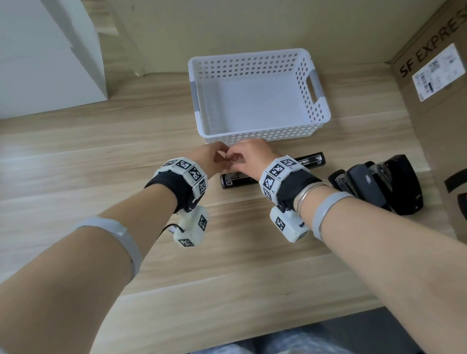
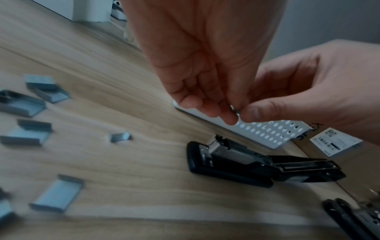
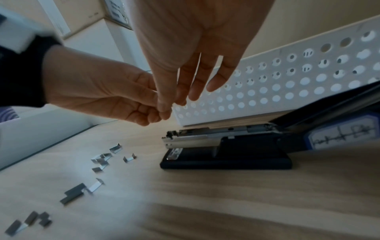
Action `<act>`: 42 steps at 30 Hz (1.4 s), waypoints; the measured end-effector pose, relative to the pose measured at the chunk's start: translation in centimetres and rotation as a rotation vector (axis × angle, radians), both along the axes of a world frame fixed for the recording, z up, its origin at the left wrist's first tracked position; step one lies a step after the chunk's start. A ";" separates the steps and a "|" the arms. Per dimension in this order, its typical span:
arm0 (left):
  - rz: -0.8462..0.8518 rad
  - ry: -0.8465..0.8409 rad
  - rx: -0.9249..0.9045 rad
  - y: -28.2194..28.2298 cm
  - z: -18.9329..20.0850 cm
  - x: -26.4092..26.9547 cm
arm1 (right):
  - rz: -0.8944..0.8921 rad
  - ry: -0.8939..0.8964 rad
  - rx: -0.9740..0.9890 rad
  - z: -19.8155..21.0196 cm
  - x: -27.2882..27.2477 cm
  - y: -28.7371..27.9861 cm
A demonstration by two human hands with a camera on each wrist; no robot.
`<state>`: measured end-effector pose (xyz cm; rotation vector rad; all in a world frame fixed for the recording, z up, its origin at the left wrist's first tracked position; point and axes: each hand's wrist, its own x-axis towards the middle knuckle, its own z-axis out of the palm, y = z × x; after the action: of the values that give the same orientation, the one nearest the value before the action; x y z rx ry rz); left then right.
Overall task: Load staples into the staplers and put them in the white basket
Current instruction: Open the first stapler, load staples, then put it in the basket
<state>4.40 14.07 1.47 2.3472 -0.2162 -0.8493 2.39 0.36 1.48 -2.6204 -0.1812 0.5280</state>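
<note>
My left hand (image 1: 217, 156) and right hand (image 1: 248, 153) meet fingertip to fingertip just in front of the white basket (image 1: 262, 136). Together they pinch a small staple strip (image 2: 236, 110), which the fingers mostly hide. Below them on the table, a black stapler (image 1: 238, 180) lies hinged open with its metal magazine (image 3: 191, 140) exposed and facing left. Several loose staple strips (image 2: 57, 193) lie scattered on the wood to the left of the stapler. The basket holds nothing.
Several more black staplers (image 1: 377, 186) lie in a heap on the table at the right. A tall cardboard box (image 1: 459, 130) stands along the right edge. A white cabinet (image 1: 14, 57) fills the back left. The near table edge is by my lap.
</note>
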 end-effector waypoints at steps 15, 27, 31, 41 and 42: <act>-0.078 0.046 0.035 0.9 -1.7 -1.1 | 0.116 -0.015 -0.195 -0.6 -1.1 -0.4; -0.120 -0.004 0.066 0.9 -1.9 -1.2 | 0.142 -0.005 -0.204 -0.4 -1.3 -0.2; -0.131 -0.030 0.054 1.1 -2.2 -1.2 | 0.115 -0.005 -0.182 -0.4 -1.4 -0.3; -0.141 -0.040 0.030 1.4 -2.1 -1.0 | 0.101 0.065 -0.181 -0.7 -0.9 -0.2; -0.119 -0.071 0.020 1.7 -2.0 -0.9 | 0.085 0.061 -0.174 -0.8 -0.8 -0.2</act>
<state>3.52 15.79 -0.55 2.4046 -0.3824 -0.8279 1.55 0.20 0.70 -2.7701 -0.2380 0.6796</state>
